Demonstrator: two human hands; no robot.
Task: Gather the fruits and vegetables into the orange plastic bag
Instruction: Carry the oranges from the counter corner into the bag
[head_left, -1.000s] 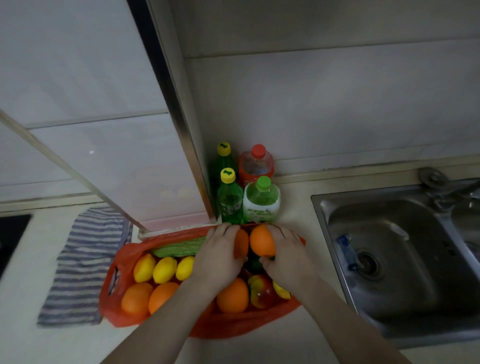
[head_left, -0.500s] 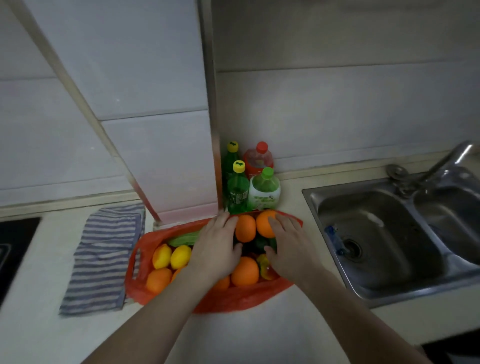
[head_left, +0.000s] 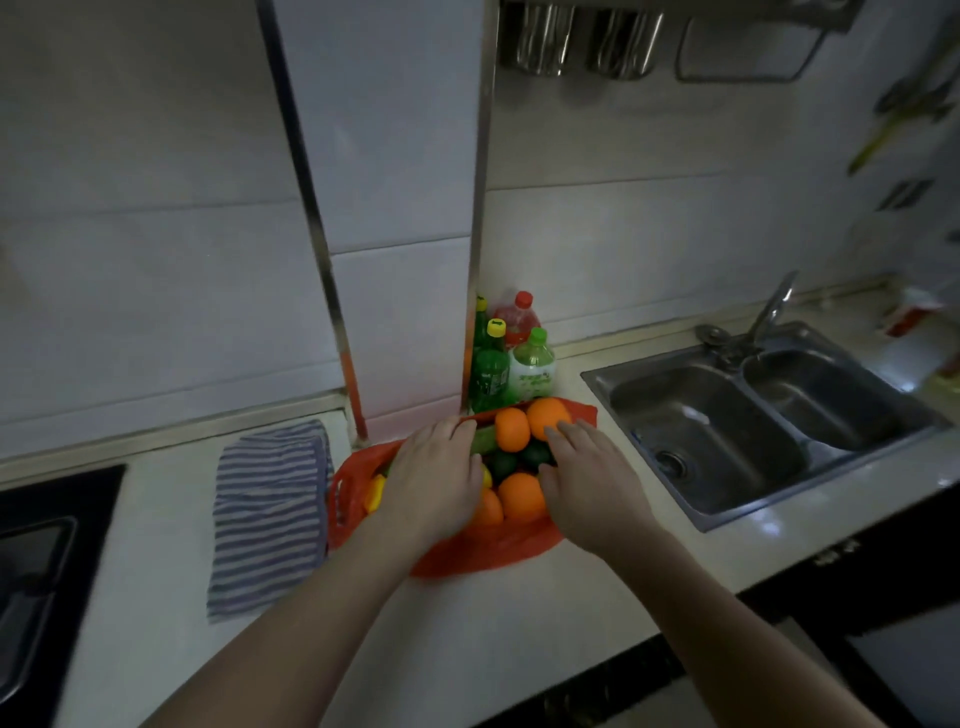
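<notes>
The crinkled orange plastic bag (head_left: 467, 551) lies lengthwise from left to right, fruit-filled. The left hand (head_left: 434, 480) and right hand (head_left: 589, 486) rest flat, fingers spread, clasping nothing; bare counter lies nearer.

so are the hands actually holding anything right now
Nothing is gripped. The left hand and right hand lie flat, fingers spread, over the fruit in the orange bag.

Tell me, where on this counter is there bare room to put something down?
Bare counter lies in front of the bag, and a strip between bag and sink. It's crowded at the back: bottles touch the bag, with the towel alongside.
</notes>
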